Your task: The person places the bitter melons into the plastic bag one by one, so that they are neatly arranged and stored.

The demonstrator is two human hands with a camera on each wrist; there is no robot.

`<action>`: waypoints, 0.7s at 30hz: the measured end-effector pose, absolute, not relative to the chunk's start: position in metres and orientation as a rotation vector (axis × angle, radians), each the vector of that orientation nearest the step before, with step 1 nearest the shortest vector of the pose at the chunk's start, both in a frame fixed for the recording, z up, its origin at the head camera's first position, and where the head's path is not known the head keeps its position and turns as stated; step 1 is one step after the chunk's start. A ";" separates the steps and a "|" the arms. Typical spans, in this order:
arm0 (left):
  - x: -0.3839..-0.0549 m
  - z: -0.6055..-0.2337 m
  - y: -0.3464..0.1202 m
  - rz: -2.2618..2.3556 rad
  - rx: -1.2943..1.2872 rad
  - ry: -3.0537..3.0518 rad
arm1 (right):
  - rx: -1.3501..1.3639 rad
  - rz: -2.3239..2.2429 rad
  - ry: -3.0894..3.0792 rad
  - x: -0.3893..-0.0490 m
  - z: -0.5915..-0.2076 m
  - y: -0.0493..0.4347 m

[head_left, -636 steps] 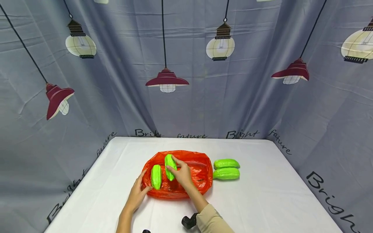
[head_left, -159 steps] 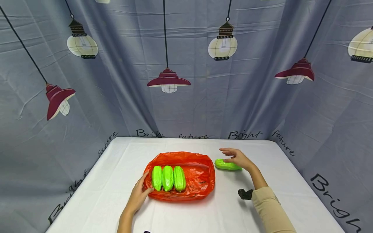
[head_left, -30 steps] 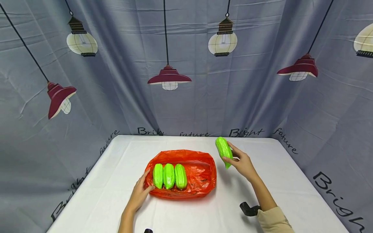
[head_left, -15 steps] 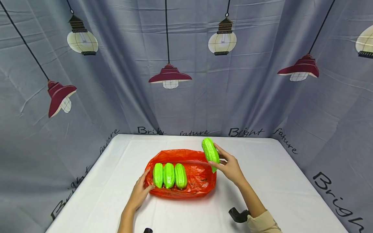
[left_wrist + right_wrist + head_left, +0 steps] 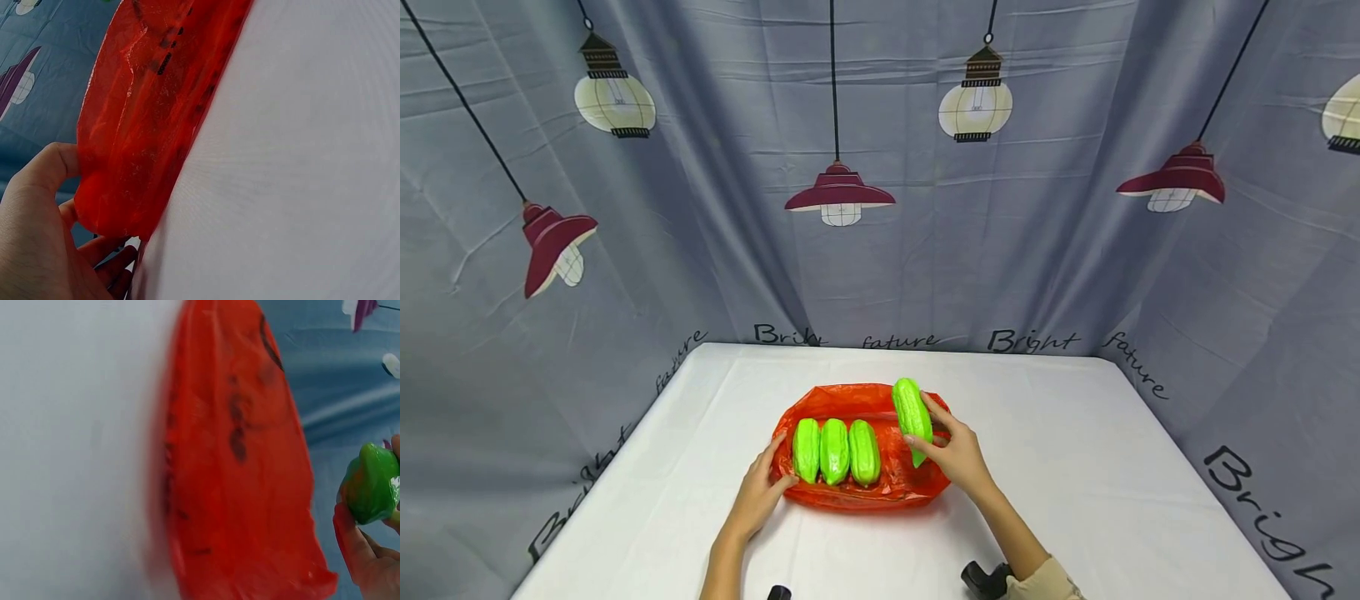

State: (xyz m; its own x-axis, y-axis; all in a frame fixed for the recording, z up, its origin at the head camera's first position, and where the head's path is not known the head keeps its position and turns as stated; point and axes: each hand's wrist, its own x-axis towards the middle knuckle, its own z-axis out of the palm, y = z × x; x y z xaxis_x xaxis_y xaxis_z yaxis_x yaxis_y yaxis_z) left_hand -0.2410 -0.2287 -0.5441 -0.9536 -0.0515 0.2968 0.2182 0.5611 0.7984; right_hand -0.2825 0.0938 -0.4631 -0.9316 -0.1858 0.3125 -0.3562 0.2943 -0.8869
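A red plastic bag (image 5: pixel 865 501) lies spread open on the white table. Three bright green, ribbed bitter melons (image 5: pixel 835 452) lie side by side in its left half. My right hand (image 5: pixel 961 457) pinches a fourth bitter melon (image 5: pixel 912 412) between thumb and fingers, tilted over the right part of the bag. In the right wrist view, one end of this melon (image 5: pixel 370 487) shows beside the bag's red side (image 5: pixel 244 487). At the left end of the bag my left hand (image 5: pixel 754 500) grips the rim; the left wrist view shows its fingers round the bag's corner (image 5: pixel 106 206).
The white table (image 5: pixel 1097 492) extends around the bag. Behind it hangs a grey-blue curtain (image 5: pixel 880 275) printed with lamps and lettering. A black device (image 5: pixel 987 579) sits at my right wrist, and the tip of another (image 5: pixel 779 592) shows at the bottom edge.
My right hand has carried the bitter melon from right of the bag leftward and down over its right part. The left hand stays at the rim. Earlier, this melon lay on the table.
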 end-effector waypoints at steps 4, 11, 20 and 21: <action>-0.241 -0.543 -0.229 -1.330 -0.139 -2.532 | 0.498 1.726 -2.385 -0.281 -0.469 0.086; -0.241 -0.543 -0.229 -1.314 -0.144 -2.530 | 0.520 1.728 -2.364 -0.282 -0.479 0.073; -0.240 -0.542 -0.229 -1.288 -0.158 -2.539 | 0.450 1.594 -2.467 -0.281 -0.492 0.063; -0.241 -0.542 -0.229 -1.289 -0.159 -2.537 | 0.443 1.570 -2.485 -0.281 -0.493 0.062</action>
State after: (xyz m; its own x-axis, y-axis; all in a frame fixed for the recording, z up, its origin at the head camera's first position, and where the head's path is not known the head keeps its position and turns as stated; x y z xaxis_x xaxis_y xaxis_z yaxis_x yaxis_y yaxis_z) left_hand -0.2405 -0.2287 -0.5423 -0.9517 -0.0328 0.3054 0.2272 0.5937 0.7720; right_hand -0.2813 0.0619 -0.4934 -0.9416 -0.1589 0.2968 -0.3363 0.4019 -0.8517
